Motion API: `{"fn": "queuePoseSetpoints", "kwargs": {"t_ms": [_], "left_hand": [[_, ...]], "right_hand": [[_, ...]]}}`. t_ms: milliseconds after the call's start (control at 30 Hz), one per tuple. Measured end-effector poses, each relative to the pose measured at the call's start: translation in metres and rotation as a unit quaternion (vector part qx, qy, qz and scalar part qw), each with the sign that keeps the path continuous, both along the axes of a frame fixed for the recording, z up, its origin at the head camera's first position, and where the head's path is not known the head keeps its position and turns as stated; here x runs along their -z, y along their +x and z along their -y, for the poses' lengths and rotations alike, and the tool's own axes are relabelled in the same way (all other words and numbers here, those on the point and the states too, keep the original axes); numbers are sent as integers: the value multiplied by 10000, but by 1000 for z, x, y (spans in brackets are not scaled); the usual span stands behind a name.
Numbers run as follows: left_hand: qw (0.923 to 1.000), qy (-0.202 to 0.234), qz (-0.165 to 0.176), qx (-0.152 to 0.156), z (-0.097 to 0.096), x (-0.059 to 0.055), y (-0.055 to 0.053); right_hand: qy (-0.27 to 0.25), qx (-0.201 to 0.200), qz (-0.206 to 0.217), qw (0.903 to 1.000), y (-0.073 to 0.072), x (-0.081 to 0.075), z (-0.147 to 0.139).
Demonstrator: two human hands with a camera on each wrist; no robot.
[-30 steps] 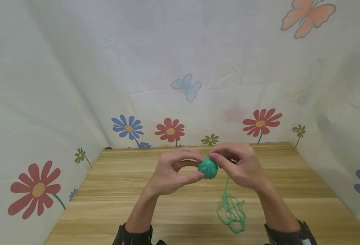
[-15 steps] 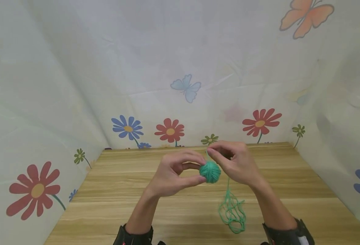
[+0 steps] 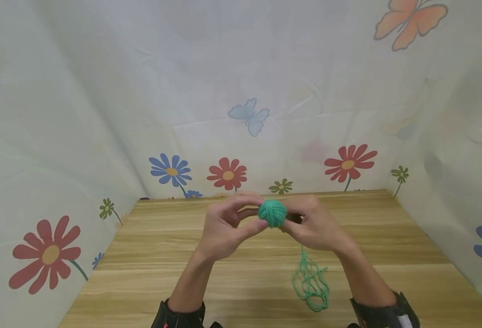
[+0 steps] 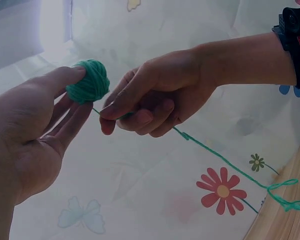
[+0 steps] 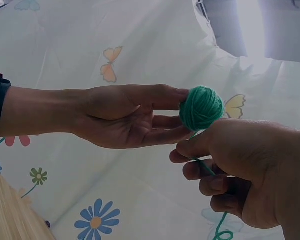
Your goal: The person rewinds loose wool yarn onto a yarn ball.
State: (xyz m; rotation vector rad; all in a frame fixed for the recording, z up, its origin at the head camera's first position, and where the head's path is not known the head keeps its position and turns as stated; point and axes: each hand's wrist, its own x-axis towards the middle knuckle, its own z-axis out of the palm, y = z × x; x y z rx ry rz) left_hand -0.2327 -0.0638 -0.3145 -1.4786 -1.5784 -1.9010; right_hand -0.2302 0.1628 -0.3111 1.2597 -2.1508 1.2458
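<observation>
A small ball of green yarn (image 3: 272, 213) is up above the table, pinched between the thumb and fingers of my left hand (image 3: 228, 225). Close by on its right, my right hand (image 3: 316, 223) pinches the yarn strand, which the left wrist view shows as a short taut line (image 4: 95, 110) between ball and fingers. From the right hand the strand runs down to a loose tangle of green yarn (image 3: 311, 282) on the table. In the right wrist view the strand (image 5: 204, 166) passes across the curled fingers. The right fingertips are partly hidden behind the ball in the head view.
The wooden table (image 3: 175, 237) spans the space below the hands. A white curtain (image 3: 183, 91) printed with flowers and butterflies stands behind it and along both sides. Dark bands (image 3: 181, 314) circle both wrists.
The right hand has gone from above the ball to beside and behind it, carrying the strand. The ball rose after dipping slightly and sits a little further left. The tangle has barely shifted.
</observation>
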Motion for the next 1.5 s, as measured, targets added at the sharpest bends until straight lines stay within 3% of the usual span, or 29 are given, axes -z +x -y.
{"fn": "queuePoseSetpoints", "kwargs": {"t_ms": [267,400,500,733,1100,1500], "left_hand": [[9970,249,-35,-732,0,1,-4],[9934,130,-143,-1129,0,-6,1],[9919,2,-215,-1250,-1,-12,6],[9941,-288,-239,-1022,-1,-14,8],[9976,-380,-120,-558,-1,-13,10],[9982,-543,-26,-245,0,-15,12]], "right_hand": [[-174,-640,-363,9971,2,-1,4],[-363,-930,-430,9941,6,-4,3],[-633,-1088,-529,9906,9,-7,2],[-1221,-1173,-549,9840,13,-9,-1],[-1756,-931,-742,9772,10,-10,0],[-1674,-482,-963,9800,7,-8,2]]}}
